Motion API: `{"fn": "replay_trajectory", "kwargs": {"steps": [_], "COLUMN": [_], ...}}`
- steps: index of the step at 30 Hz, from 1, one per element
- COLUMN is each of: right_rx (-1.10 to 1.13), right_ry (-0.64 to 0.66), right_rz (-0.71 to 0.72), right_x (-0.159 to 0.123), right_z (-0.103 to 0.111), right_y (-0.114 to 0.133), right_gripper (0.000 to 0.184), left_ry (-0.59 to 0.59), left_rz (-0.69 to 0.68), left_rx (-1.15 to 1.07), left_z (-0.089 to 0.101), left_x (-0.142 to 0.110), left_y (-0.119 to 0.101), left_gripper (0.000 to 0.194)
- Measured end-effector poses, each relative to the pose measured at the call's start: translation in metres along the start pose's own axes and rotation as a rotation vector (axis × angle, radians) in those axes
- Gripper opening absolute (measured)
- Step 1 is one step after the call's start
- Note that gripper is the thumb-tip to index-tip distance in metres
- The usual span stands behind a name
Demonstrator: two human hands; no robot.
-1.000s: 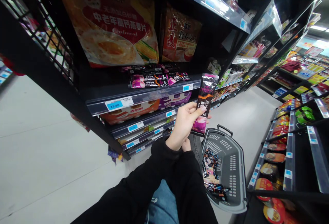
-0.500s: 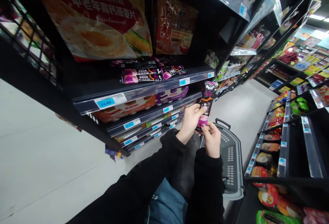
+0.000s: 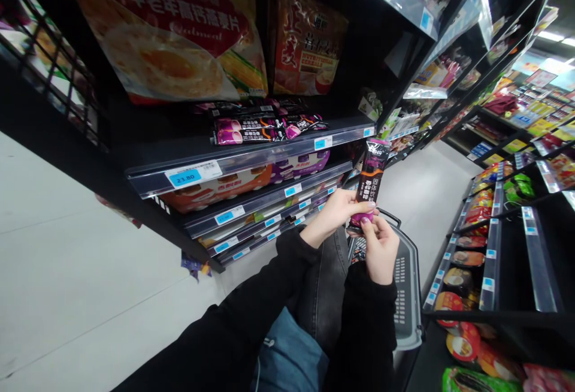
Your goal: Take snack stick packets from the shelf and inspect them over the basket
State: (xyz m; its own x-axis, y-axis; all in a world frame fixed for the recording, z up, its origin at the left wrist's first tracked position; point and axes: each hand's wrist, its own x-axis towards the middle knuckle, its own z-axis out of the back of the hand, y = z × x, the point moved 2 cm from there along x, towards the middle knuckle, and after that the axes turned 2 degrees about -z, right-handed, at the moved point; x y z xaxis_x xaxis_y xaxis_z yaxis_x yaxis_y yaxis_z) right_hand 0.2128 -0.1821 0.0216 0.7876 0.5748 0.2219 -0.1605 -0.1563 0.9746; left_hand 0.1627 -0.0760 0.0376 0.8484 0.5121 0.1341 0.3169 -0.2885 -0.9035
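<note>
Both my hands hold a slim black and purple drink powder sachet [image 3: 371, 173], its printed side facing me and its top end tilted away. My left hand [image 3: 336, 211] pinches the lower left part, thumb across the front. At the bottom end, my right hand [image 3: 380, 245] grips with thumb in front and fingers curled behind. Several similar sachets [image 3: 249, 129] lie in a loose pile on the shelf to the left. Below my hands stands a grey shopping basket [image 3: 408, 296], partly hidden by my right arm.
A large oatmeal bag [image 3: 179, 38] and a cereal bag [image 3: 309, 44] stand behind the sachet pile. The shelf edge [image 3: 251, 155] with price tags juts out left of my hands. Across the aisle, a rack [image 3: 487, 260] holds packets and instant-food tubs.
The sachet has moved slightly right and turned so more of its printed front shows. Both hands have shifted a little right and down with it.
</note>
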Motion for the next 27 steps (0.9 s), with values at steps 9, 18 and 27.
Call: {"fn": "replay_trajectory", "kwargs": {"steps": [9, 18, 27], "right_rx": [0.049, -0.06, -0.083], "right_ry": [0.014, -0.012, -0.02], "right_rz": [-0.007, 0.086, 0.121], "right_x": [-0.002, -0.005, -0.009], "right_z": [0.001, 0.016, 0.016], "right_y": [-0.001, 0.013, 0.019], "right_gripper": [0.028, 0.029, 0.028], "left_ry": [0.022, 0.297, 0.255], "left_rz": [-0.014, -0.043, -0.066], "left_rx": [-0.001, 0.271, 0.23], "left_z": [-0.004, 0.002, -0.003], "left_x": [-0.001, -0.003, -0.008], "left_y": [-0.001, -0.008, -0.012], "left_gripper": [0.044, 0.039, 0.04]}}
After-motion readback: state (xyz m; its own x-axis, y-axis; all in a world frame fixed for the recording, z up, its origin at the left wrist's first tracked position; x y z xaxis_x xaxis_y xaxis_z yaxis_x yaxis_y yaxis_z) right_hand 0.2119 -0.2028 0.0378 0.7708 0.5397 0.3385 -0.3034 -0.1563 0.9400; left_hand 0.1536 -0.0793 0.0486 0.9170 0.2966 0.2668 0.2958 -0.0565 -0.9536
